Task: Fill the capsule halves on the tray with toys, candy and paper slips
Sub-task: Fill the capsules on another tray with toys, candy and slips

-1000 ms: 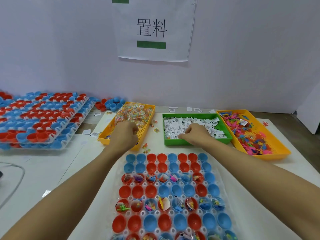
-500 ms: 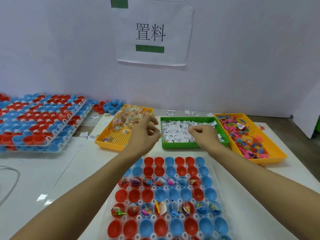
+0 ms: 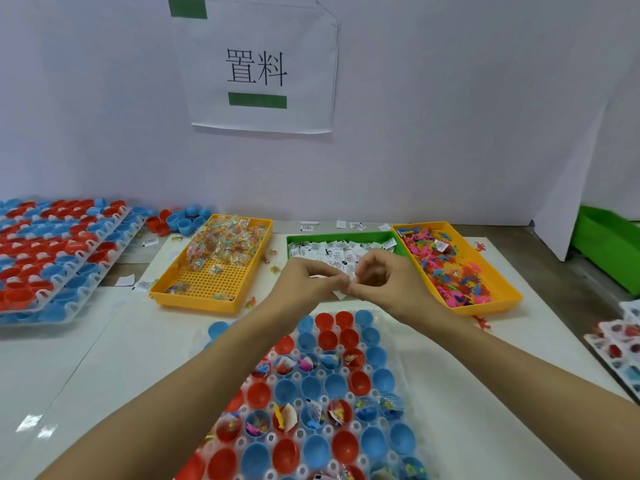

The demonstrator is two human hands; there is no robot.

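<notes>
A clear tray [image 3: 403, 379] of red and blue capsule halves lies in front of me; some halves hold toys, candy and slips, others are bare. Behind it stand a yellow bin of wrapped candy [image 3: 214, 258], a green bin of white paper slips [image 3: 329, 249] and a yellow bin of small coloured toys [image 3: 457, 271]. My left hand [image 3: 304, 278] and my right hand [image 3: 384, 278] meet above the far end of the tray, fingertips pinched together on white paper slips [image 3: 349, 280]. One slip hangs below the fingers.
Stacked trays of red and blue capsule halves [image 3: 52, 251] fill the left side, with loose halves [image 3: 180, 220] behind them. A green box [image 3: 609, 244] stands at the far right, more trays [image 3: 620, 341] at the right edge. A paper sign [image 3: 258, 64] hangs on the wall.
My left hand left the candy bin and moved right. My right hand lifted off the slip bin. Both now meet over the tray, pinching slips.
</notes>
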